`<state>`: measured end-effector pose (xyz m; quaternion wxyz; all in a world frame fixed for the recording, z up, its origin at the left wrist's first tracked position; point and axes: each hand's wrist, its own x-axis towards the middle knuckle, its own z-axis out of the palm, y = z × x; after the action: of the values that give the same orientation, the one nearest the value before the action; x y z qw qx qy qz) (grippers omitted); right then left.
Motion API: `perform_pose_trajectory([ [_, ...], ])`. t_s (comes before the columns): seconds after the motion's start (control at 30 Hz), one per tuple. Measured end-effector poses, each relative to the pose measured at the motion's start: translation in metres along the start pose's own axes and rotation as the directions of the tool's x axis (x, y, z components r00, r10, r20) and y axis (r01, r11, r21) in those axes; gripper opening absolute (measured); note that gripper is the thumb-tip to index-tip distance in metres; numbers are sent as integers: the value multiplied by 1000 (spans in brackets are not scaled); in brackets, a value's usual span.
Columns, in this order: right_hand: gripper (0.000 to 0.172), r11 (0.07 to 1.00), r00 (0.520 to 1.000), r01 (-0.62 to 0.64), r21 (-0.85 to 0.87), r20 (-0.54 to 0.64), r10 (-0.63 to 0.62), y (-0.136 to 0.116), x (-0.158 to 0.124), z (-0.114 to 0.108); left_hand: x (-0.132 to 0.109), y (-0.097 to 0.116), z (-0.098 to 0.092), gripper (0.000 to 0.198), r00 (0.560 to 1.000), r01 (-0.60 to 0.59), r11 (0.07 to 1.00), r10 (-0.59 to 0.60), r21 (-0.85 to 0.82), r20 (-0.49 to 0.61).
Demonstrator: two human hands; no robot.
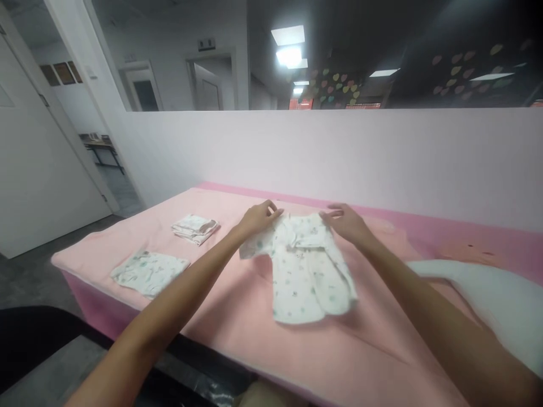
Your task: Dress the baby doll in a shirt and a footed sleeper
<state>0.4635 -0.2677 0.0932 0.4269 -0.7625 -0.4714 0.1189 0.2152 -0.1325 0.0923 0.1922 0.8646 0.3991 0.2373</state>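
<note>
A small white baby shirt (297,282) with a green and grey print lies partly raised over the pink-covered surface. One of its sleeves points out to the left, while the right side is folded inward with a sleeve across the chest. At the upper left shoulder, my left hand (261,217) pinches the cloth. My right hand (345,220) grips the upper right corner between thumb and finger, its other fingers stretched out. Left of my left arm lie a folded printed cloth garment (150,272) and a smaller folded white bundle (195,227).
The pink sheet (263,356) covers a padded table whose front edge runs close to me. A white curved cushion (487,294) rests at the right, partly behind my right arm. Along the back stands a white wall (360,150) with a window above; a door (38,152) is at far left.
</note>
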Motion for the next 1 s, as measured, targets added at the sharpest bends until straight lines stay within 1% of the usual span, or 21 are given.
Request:
perform_pose_trajectory([
  [0.03,53,999,1000,6,-48,1,-6,12,9,17,15,-22,13,49,998,46,997,-48,61,28],
  [0.07,52,996,999,37,-83,18,-35,23,12,32,24,-44,27,48,996,71,989,-78,132,44],
  [0.1,50,991,996,81,-110,39,-77,33,12,46,28,-64,39,48,994,92,979,-102,179,42],
  [0.17,45,970,980,189,-150,89,-177,48,4,69,22,-98,61,45,992,109,972,-119,210,32],
  [0.23,44,949,958,268,-165,148,-245,56,-6,87,9,-120,75,39,995,94,975,-95,202,-8],
  [0.33,45,921,911,356,-157,278,-305,57,-15,108,-6,-135,82,33,995,62,984,-48,168,-83],
  [0.4,44,898,872,409,-166,360,-331,54,-15,121,-10,-137,79,33,992,78,986,-61,148,-113],
  [0.43,42,882,859,434,-183,379,-344,53,-14,127,-12,-137,77,34,990,89,986,-72,142,-118],
  [0.5,36,839,842,491,-236,376,-387,53,-12,138,-13,-138,71,36,990,102,985,-87,140,-109],
  [0.6,30,747,812,576,-331,341,-474,53,-9,148,-16,-139,63,43,989,138,979,-129,150,-69],
  [0.63,29,719,801,594,-360,343,-491,52,-9,150,-17,-140,61,45,989,148,976,-141,157,-50],
  [0.7,24,687,797,603,-405,349,-493,49,-7,151,-17,-140,59,49,989,148,975,-147,168,-13],
  [0.77,19,712,815,578,-399,317,-484,44,-4,146,-16,-141,56,51,991,128,979,-134,159,31],
  [0.8,19,746,836,548,-377,271,-477,41,-1,142,-15,-142,55,52,989,124,982,-133,144,56],
  [0.87,23,833,889,457,-311,130,-439,36,7,127,-13,-144,49,54,980,144,985,-155,93,126],
  [0.93,25,907,934,337,-254,-32,-356,36,18,102,-13,-146,42,55,960,188,982,-191,32,205],
  [1.0,26,952,953,206,-224,-173,-247,44,28,70,-14,-149,35,57,943,218,976,-206,-17,260],
])
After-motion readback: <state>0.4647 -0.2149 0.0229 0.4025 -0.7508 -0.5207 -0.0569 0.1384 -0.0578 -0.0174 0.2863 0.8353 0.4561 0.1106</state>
